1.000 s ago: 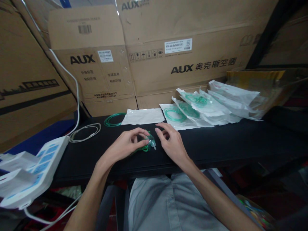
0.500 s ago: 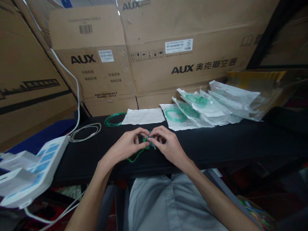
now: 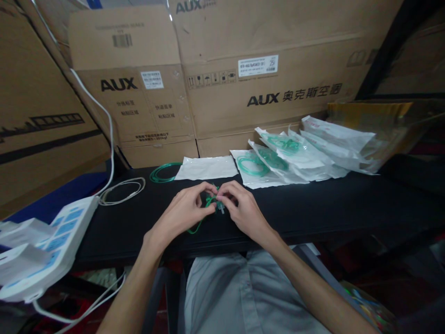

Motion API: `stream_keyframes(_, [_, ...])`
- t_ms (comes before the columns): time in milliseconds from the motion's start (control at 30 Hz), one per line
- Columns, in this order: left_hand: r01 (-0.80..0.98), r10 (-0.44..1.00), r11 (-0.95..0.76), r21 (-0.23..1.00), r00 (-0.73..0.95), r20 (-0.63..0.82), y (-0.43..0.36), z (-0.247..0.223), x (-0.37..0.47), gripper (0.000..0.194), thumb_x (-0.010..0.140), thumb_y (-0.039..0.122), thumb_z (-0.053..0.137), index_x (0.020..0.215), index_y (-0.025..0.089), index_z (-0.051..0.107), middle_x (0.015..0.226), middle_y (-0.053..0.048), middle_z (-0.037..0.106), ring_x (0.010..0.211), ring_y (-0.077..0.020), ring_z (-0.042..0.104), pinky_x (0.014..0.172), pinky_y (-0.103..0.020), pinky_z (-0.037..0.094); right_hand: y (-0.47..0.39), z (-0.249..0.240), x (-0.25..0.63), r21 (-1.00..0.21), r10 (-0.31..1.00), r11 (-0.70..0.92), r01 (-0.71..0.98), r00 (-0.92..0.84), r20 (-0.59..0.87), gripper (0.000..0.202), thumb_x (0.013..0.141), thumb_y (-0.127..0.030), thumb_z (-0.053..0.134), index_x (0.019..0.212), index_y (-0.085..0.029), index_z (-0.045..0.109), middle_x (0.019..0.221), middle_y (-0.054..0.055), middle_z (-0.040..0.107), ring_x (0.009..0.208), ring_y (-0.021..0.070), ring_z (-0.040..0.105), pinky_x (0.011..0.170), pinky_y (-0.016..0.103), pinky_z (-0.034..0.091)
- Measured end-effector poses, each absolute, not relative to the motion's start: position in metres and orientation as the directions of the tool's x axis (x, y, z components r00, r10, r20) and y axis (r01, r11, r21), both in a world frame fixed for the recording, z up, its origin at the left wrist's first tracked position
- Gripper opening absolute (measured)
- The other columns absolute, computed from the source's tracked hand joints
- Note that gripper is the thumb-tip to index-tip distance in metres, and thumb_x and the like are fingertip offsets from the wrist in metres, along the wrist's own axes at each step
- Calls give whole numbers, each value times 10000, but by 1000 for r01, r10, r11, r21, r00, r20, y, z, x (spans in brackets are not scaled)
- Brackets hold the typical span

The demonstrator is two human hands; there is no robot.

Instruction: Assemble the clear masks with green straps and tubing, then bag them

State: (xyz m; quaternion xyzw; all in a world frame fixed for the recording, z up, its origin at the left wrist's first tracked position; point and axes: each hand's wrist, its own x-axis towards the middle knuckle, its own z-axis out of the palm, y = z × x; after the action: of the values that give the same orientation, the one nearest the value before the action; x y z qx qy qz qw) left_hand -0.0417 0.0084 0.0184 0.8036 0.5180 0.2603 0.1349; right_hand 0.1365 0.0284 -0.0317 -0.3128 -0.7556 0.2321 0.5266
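Above the black table edge, my left hand point(image 3: 189, 204) and my right hand point(image 3: 242, 202) meet, fingertips pinched close together. Between them is a small green plastic piece with a clear connector point(image 3: 221, 208); its exact kind is hard to make out behind the fingers. A thin green cord point(image 3: 195, 228) loops down from it below my left hand. My left thumb and fingers curve around its left side, and my right thumb and forefinger pinch its upper right. Just beyond lie a flat white pouch point(image 3: 206, 168) and a coil of green tubing point(image 3: 163, 172).
White pouches point(image 3: 299, 155), several with green tubing inside, are piled at the back right. A white power strip point(image 3: 66, 232) with plugs stands at the left beside a coiled pale cable point(image 3: 121, 191). Cardboard boxes point(image 3: 222, 106) wall off the back.
My right fingertips have shifted slightly on the green piece, and the clear connector now hangs more upright. More of the piece shows between my hands. The surroundings stay put.
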Motion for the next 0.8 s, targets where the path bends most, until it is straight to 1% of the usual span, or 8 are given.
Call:
stream_keyframes(233, [801,896,-429,418,316,313,11,16,-44,291,800,288,657,1091,287,660,743,50,620,638,-153,545,615,-250,364,27,-30,138,-673,722,691,264,-215,658,132,920,-112,547,844,-205,601,906,31,617,824,167,579,765,278,438])
stream_keyframes(367, [813,896,-420,404,301,326,15,14,-53,300,795,310,664,1094,280,658,795,33,659,633,-155,546,635,-258,382,28,-32,139,-676,733,677,292,-181,656,123,920,-127,543,851,-208,603,900,29,626,827,173,587,747,281,432])
stream_keyframes(500, [829,899,-404,386,283,333,15,16,-62,300,793,304,663,1092,284,662,828,31,683,628,-151,548,642,-258,393,28,-32,139,-695,755,650,308,-157,637,123,923,-147,539,844,-207,612,888,29,636,803,173,590,706,280,426])
stream_keyframes(633, [839,900,-393,376,267,346,15,20,-70,294,788,290,656,1082,284,657,904,29,708,640,-148,552,649,-257,391,29,-33,139,-724,784,613,316,-128,608,116,938,-184,530,859,-201,615,876,29,633,784,171,597,701,279,430])
stream_keyframes(800, [868,909,-353,350,229,349,17,20,-80,300,799,313,652,1098,293,649,903,27,714,640,-154,560,666,-260,393,31,-34,141,-776,831,543,321,-71,552,109,941,-222,527,873,-198,608,851,30,639,745,173,608,690,283,434])
